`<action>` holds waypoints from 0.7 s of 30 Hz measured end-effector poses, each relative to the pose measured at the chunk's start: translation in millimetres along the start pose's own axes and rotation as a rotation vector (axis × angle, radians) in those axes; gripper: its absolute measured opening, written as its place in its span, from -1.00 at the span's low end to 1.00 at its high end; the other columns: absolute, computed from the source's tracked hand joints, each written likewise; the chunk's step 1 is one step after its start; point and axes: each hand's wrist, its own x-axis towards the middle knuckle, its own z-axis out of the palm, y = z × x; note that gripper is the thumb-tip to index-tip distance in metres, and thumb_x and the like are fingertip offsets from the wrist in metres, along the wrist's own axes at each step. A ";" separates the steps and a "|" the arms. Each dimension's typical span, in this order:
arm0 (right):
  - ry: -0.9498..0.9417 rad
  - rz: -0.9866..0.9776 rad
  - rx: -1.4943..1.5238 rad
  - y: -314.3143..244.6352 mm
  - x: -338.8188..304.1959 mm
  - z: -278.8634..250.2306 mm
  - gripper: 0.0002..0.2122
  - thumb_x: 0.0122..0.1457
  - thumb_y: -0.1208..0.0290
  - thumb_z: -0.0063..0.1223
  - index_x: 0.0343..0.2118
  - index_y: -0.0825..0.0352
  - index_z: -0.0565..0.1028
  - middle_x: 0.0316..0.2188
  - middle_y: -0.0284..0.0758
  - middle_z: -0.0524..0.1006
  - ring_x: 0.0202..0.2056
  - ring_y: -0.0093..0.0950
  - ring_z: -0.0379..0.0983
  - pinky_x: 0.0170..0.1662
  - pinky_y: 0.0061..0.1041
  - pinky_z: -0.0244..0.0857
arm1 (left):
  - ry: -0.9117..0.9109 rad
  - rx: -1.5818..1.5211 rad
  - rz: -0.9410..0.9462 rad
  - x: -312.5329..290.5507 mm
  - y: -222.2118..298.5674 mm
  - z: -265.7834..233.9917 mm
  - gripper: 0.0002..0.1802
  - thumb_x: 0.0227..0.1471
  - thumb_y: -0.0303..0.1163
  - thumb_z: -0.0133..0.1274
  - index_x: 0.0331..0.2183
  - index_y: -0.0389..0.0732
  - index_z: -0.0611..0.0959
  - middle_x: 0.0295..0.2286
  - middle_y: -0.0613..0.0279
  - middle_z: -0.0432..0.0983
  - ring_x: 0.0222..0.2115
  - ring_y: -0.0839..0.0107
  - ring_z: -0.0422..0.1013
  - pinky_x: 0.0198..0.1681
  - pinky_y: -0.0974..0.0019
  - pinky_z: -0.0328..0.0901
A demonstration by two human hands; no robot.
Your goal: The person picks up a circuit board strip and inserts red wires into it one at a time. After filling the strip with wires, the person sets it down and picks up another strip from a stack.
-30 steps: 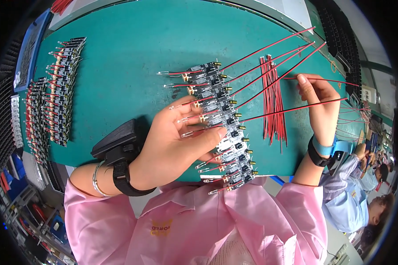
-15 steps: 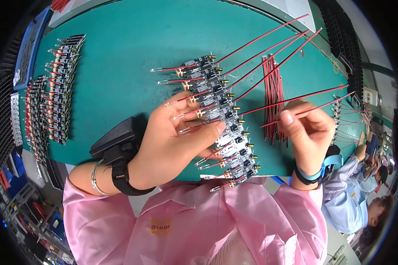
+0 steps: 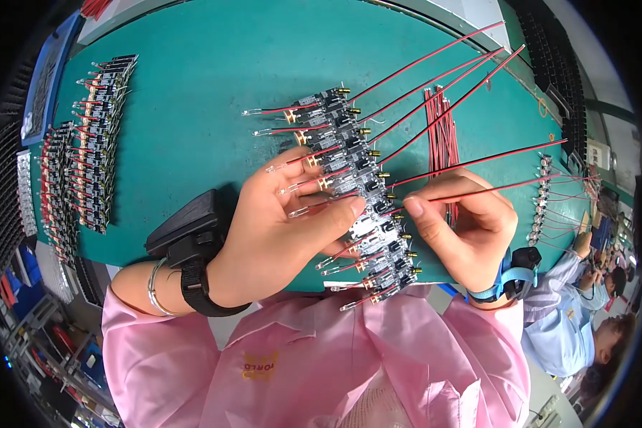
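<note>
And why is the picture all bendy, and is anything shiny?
Head view: the fisheye lens curves the edge of the green table; head view: bright glare whitens part of the circuit-board strip by the left hand; head view: the co-worker in blue looks stretched.

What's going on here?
A person's left hand holds a strip of circuit boards; the right hand pinches a red-and-black wire, its left end at the strip's right edge. Can't tell if joined. Similar wires extend from the strip's far half. A wire bundle lies on the green table, more board strips at left.
</note>
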 end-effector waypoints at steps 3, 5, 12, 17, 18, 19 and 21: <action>0.038 -0.008 0.016 0.2 -0.7 -1.6 -0.93 -0.17 0.70 0.06 -0.58 0.48 0.41 -0.61 -0.30 0.41 -0.59 -0.59 0.26 -0.53 -0.66 0.08 | 0.001 0.005 0.003 0.1 -0.9 -0.7 -0.67 -0.14 -0.56 0.01 -0.23 -0.29 0.36 -0.34 0.21 0.40 -0.35 0.50 0.37 -0.43 0.41 0.41; 0.058 -0.012 0.024 0.3 -1.0 -2.0 -0.93 -0.18 0.70 0.06 -0.58 0.48 0.41 -0.62 -0.29 0.41 -0.60 -0.57 0.26 -0.54 -0.66 0.08 | 0.007 0.009 0.012 0.2 -1.3 -0.9 -0.66 -0.14 -0.56 0.01 -0.23 -0.29 0.36 -0.33 0.21 0.40 -0.35 0.50 0.37 -0.43 0.41 0.41; 0.084 -0.096 -0.102 -1.2 -1.2 -2.2 -0.92 -0.20 0.70 0.07 -0.59 0.47 0.41 -0.64 -0.29 0.41 -0.62 -0.55 0.25 -0.56 -0.65 0.06 | 0.007 0.016 0.022 -0.2 -0.4 -0.9 -0.66 -0.14 -0.55 0.01 -0.23 -0.28 0.36 -0.33 0.22 0.40 -0.35 0.52 0.36 -0.43 0.42 0.40; 0.084 -0.133 -0.118 -0.8 -0.6 -2.4 -0.91 -0.21 0.69 0.08 -0.58 0.48 0.41 -0.65 -0.29 0.41 -0.62 -0.55 0.25 -0.56 -0.64 0.05 | 0.000 0.024 0.033 0.1 -0.9 -1.5 -0.66 -0.14 -0.54 0.01 -0.23 -0.28 0.36 -0.33 0.22 0.39 -0.34 0.53 0.36 -0.43 0.42 0.40; 0.079 -0.159 -0.128 0.3 0.0 -2.8 -0.90 -0.22 0.69 0.08 -0.58 0.48 0.41 -0.64 -0.29 0.41 -0.62 -0.55 0.24 -0.56 -0.64 0.05 | 0.001 0.023 0.033 0.1 -1.1 -1.7 -0.66 -0.14 -0.54 0.01 -0.23 -0.28 0.36 -0.33 0.22 0.39 -0.34 0.53 0.36 -0.43 0.42 0.40; 0.074 -0.185 -0.138 1.3 0.5 -3.3 -0.90 -0.22 0.69 0.08 -0.57 0.48 0.41 -0.64 -0.29 0.41 -0.63 -0.55 0.24 -0.56 -0.64 0.05 | 0.004 0.025 0.031 0.1 -1.4 -1.9 -0.66 -0.14 -0.54 0.01 -0.23 -0.27 0.36 -0.33 0.23 0.39 -0.34 0.53 0.36 -0.43 0.42 0.40; 0.069 -0.211 -0.149 1.7 0.6 -3.3 -0.90 -0.22 0.69 0.08 -0.57 0.48 0.41 -0.64 -0.28 0.41 -0.63 -0.55 0.24 -0.56 -0.64 0.05 | 0.010 0.028 0.027 -0.1 -1.8 -2.1 -0.66 -0.14 -0.55 0.01 -0.23 -0.27 0.36 -0.33 0.23 0.39 -0.35 0.53 0.35 -0.43 0.42 0.40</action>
